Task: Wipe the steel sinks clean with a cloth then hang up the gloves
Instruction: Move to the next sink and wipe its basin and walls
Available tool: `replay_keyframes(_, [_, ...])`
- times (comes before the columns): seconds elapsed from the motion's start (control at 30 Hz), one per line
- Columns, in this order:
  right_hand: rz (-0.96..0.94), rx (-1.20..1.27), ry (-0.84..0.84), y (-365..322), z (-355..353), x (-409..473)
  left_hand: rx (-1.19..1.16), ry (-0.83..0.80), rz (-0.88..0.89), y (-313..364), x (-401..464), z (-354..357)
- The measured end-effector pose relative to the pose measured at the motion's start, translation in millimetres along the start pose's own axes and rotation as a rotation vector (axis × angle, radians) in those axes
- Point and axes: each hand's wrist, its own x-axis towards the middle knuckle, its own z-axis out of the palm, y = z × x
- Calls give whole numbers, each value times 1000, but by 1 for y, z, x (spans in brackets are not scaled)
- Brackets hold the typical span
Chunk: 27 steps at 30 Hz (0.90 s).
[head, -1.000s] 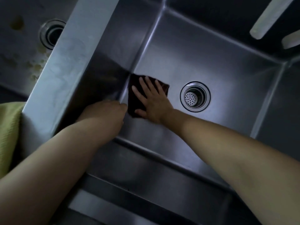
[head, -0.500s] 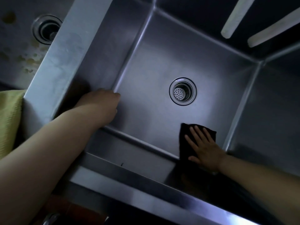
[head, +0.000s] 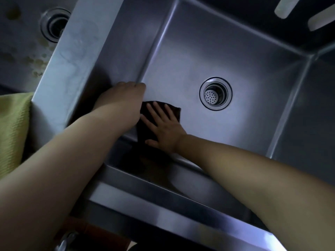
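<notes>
Dark brown wiping cloth now lies at the near-left corner of the square steel sink basin, swept back from the near-right corner half a second ago. Right hand presses it flat, fingers spread; left hand, fingers hidden, rests at the left wall. Judged: floor wiping continues; stained second sink remains.

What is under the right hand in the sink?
Under the right hand, a dark cloth is pressed flat on the floor of the right sink, fingers spread. The left hand and forearm cover the cloth's left edge; the steel beneath the cloth is hidden.

No legible text anywhere.
</notes>
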Motion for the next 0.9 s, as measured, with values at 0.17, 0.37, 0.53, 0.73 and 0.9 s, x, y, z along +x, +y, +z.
replay_keyframes(0.17, [-40, -11, 29, -28, 0, 34, -18, -10, -53, 2, 1, -3])
replay_keyframes(0.37, [-247, 11, 32, -17, 6, 0, -5, 14, -34, -2, -1, 0])
replay_keyframes(0.53, [-276, 67, 21, 22, 15, -71, 32, 30, 3, -3, 1, 3])
replay_keyframes(0.73, [-326, -200, -119, 92, 21, -185, 47, 37, 14, -4, 1, 2])
replay_keyframes(0.9, [-325, -289, -120, 115, 17, -220, 53, 10, 38, -5, 3, 3])
